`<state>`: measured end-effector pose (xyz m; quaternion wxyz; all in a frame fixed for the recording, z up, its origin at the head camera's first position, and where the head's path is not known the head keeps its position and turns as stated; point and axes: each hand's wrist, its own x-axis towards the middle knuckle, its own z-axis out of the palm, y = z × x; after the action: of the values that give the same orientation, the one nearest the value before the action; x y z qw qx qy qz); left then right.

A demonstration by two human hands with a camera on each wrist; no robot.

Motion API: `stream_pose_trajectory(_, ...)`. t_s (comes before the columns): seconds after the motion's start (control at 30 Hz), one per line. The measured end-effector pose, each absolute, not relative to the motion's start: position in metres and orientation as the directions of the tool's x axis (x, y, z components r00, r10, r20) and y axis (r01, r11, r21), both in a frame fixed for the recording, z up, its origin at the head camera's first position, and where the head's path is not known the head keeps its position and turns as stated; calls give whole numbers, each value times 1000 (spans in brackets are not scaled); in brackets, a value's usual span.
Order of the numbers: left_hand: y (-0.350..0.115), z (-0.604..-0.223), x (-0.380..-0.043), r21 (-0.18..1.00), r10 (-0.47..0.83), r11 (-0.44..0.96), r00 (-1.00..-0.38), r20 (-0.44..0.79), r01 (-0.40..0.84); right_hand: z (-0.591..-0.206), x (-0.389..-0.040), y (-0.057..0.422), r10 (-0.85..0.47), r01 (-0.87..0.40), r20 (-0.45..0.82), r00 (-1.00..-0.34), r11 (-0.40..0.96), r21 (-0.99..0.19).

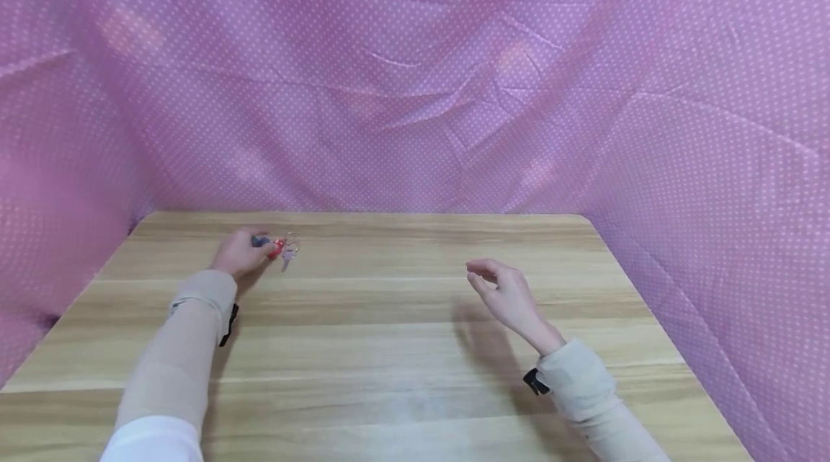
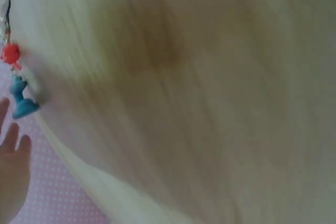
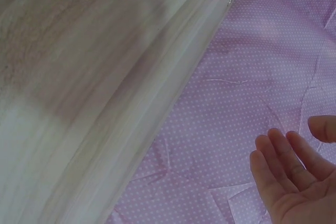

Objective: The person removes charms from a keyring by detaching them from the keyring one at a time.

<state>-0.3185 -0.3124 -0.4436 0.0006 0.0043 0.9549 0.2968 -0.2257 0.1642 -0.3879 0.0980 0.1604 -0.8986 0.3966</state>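
A bunch of keys (image 1: pixel 288 255) on a ring lies toward the table's far left, with a red charm (image 1: pixel 277 249) and a blue figure (image 2: pixel 22 98) strung on it. My left hand (image 1: pixel 241 253) is right at the blue figure, its thumb by the red charm. In the left wrist view a gap shows between the visible fingertips and the figure; other contact is out of sight, so a grip is uncertain. Well to the right, my right hand (image 1: pixel 506 292) hovers above the table, palm inward, fingers gently bent and holding nothing.
A light wood-grain table (image 1: pixel 363 347) stretches beneath both hands. Pink cloth with white dots (image 1: pixel 415 145) hangs behind it and along both sides. Each wrist wears a black strap mount, such as the right one (image 1: pixel 535 381).
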Motion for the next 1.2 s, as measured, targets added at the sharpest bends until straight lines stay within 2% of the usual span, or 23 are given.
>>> stream_pose_trajectory(0.27,-306,-456,-325,456,77,881,-990,121,124,-386,-225,165,-227,-381,310,-923,645,-663)
stream_pose_trajectory(0.6,-298,-455,-326,398,61,912,-991,115,102,-384,-227,160,-250,-394,305,-919,620,-678)
stream_pose_trajectory(0.87,-293,-448,-322,492,24,870,-999,40,41,-387,-228,151,-256,-367,265,-930,588,-721)
stream_pose_trajectory(1.07,-287,-435,-321,612,68,790,-997,-31,35,-384,-229,146,-282,-369,246,-927,577,-728)
stream_pose_trajectory(1.2,-275,-421,-313,675,100,736,-995,-29,54,-383,-229,142,-292,-367,238,-926,551,-750)
